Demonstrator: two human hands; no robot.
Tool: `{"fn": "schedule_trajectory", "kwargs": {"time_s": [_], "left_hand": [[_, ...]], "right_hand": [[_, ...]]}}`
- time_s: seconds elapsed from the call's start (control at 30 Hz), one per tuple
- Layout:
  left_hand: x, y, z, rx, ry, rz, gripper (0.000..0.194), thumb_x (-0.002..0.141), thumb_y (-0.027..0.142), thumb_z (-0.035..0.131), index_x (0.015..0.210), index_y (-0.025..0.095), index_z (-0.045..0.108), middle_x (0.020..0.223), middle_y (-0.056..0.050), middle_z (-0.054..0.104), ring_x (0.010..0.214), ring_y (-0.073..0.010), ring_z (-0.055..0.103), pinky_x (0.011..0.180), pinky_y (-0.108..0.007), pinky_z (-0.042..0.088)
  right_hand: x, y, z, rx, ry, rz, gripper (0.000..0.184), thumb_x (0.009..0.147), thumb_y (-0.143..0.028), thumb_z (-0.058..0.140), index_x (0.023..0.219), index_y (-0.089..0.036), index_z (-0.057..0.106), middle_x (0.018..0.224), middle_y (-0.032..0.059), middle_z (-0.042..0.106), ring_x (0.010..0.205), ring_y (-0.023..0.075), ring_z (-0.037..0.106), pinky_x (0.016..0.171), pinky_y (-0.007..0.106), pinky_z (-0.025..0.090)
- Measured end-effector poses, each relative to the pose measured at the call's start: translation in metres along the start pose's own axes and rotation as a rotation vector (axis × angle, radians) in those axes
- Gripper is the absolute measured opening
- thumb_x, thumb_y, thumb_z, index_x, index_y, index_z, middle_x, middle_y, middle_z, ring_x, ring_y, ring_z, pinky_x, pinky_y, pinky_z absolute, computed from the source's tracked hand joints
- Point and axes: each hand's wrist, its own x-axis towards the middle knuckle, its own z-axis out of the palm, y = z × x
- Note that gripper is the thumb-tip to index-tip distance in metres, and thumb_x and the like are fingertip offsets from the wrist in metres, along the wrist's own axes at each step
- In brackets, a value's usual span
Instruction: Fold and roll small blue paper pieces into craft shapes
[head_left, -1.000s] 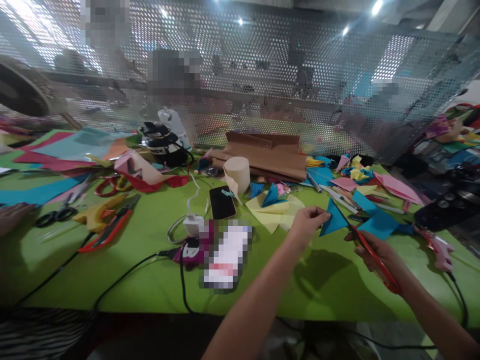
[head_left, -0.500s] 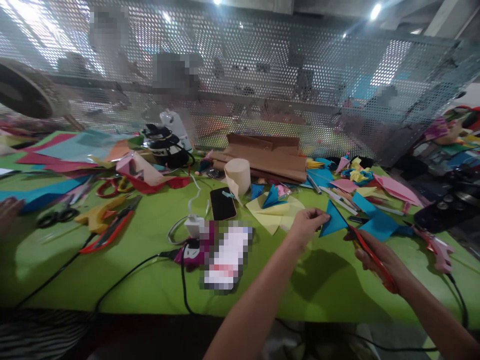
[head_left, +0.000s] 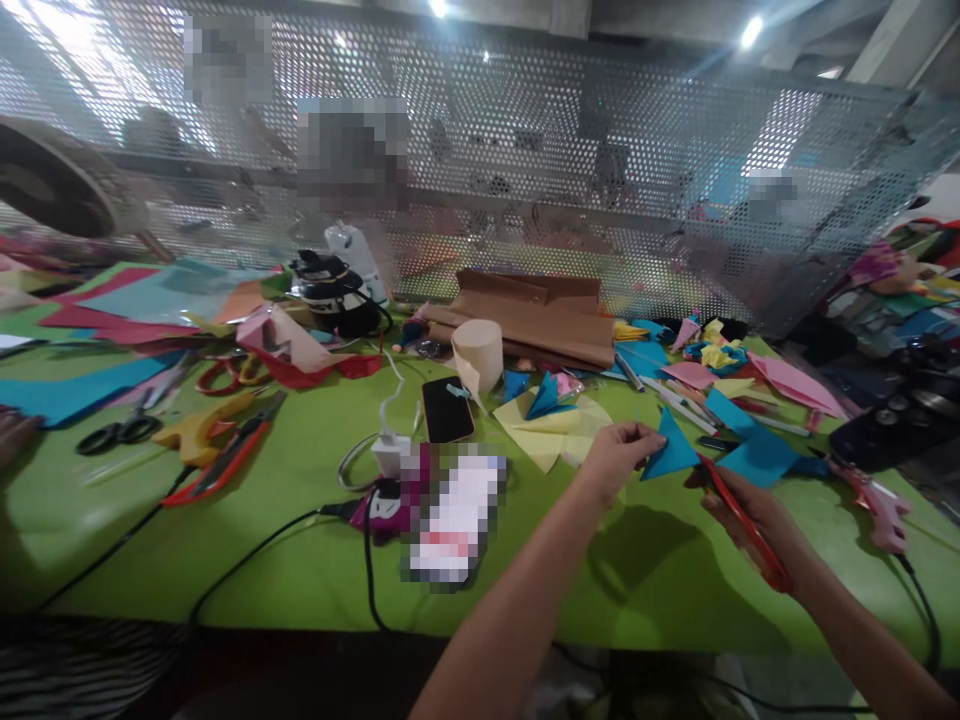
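Note:
My left hand point(head_left: 624, 452) pinches the left side of a small blue paper triangle point(head_left: 672, 447) above the table. In my right hand point(head_left: 754, 510) is a pair of red-handled scissors point(head_left: 744, 525), its tip close to the triangle's right corner. Whether the blades touch the paper I cannot tell. Behind my right hand lies a larger piece of blue paper point(head_left: 763, 452) with cut edges. Yellow paper point(head_left: 536, 425) with a folded blue paper piece point(head_left: 551, 396) on it lies beyond my left hand.
A pink glue gun point(head_left: 885, 510) lies at the right. Two phones, one dark point(head_left: 448, 410) and one lit point(head_left: 457, 520), rest near a purple power strip point(head_left: 390, 510). At left are a yellow glue gun point(head_left: 196, 430), black scissors point(head_left: 120, 432) and another person's hand point(head_left: 16, 435).
The scissors have drawn slightly away from the blue triangle, which now shows its right corner more fully. My left hand keeps its pinch, and the view has shifted a little.

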Motion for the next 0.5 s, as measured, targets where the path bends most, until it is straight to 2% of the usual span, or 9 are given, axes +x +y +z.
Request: {"fn": "schedule_trajectory", "kwargs": {"time_s": [0.17, 0.27, 0.33, 0.4, 0.5], "left_hand": [[0.001, 0.000, -0.001, 0.001, 0.023, 0.016, 0.057, 0.053, 0.061, 0.090, 0.071, 0.014, 0.064, 0.063, 0.003, 0.054, 0.058, -0.0078, 0.043, 0.059, -0.026, 0.030], [0.001, 0.000, -0.002, 0.006, 0.020, 0.014, 0.055, 0.053, 0.060, 0.090, 0.071, 0.014, 0.065, 0.062, 0.003, 0.054, 0.057, -0.0077, 0.042, 0.059, -0.026, 0.029], [0.002, 0.001, -0.003, 0.000, 0.036, 0.017, 0.054, 0.054, 0.059, 0.090, 0.071, 0.014, 0.065, 0.061, 0.004, 0.053, 0.057, -0.0076, 0.042, 0.058, -0.026, 0.029], [0.003, 0.002, -0.003, -0.032, 0.056, 0.019, 0.054, 0.053, 0.058, 0.090, 0.070, 0.015, 0.064, 0.060, 0.004, 0.052, 0.056, -0.0075, 0.042, 0.058, -0.025, 0.029], [0.003, 0.004, -0.003, -0.086, 0.068, 0.003, 0.055, 0.051, 0.057, 0.092, 0.070, 0.015, 0.063, 0.060, 0.004, 0.052, 0.055, -0.0073, 0.041, 0.057, -0.025, 0.029]], "right_hand": [[-0.002, 0.006, -0.008, 0.014, 0.046, 0.019, 0.057, 0.091, -0.064, 0.061, 0.130, -0.023, 0.064, 0.061, -0.0035, 0.053, 0.045, 0.0125, 0.049, 0.041, 0.025, 0.041], [-0.004, 0.008, -0.017, -0.053, 0.016, 0.003, 0.057, 0.092, -0.063, 0.060, 0.133, -0.023, 0.063, 0.066, -0.0017, 0.056, 0.050, 0.0137, 0.053, 0.045, 0.025, 0.047], [-0.007, 0.009, -0.023, -0.072, -0.025, -0.027, 0.057, 0.093, -0.063, 0.060, 0.135, -0.024, 0.063, 0.079, 0.0029, 0.065, 0.061, 0.0165, 0.062, 0.052, 0.027, 0.054], [-0.010, 0.011, -0.026, -0.077, -0.074, -0.075, 0.057, 0.092, -0.062, 0.061, 0.136, -0.026, 0.063, 0.100, 0.0078, 0.071, 0.079, 0.0212, 0.070, 0.066, 0.030, 0.061], [-0.012, 0.014, -0.027, -0.086, -0.101, -0.125, 0.056, 0.091, -0.062, 0.064, 0.135, -0.028, 0.065, 0.123, 0.0105, 0.072, 0.100, 0.0265, 0.072, 0.083, 0.034, 0.063]]}}
